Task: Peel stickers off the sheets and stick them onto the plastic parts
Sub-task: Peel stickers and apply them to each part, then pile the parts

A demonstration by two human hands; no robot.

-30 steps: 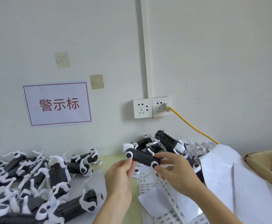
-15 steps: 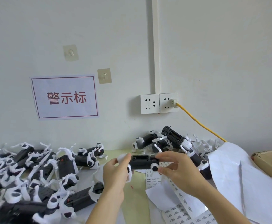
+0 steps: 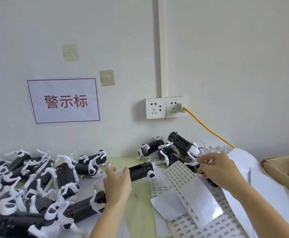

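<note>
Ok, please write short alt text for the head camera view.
The left hand holds a black-and-white plastic part over a green table while the right hand reaches over a sticker sheet. More parts are piled left.

The left hand point(image 3: 117, 183) reaches forward, back up, fingers curled in a grip. The right hand point(image 3: 216, 170) stretches out to the right, its fingertips point(image 3: 200, 160) pinched together, forearm bare.
</note>
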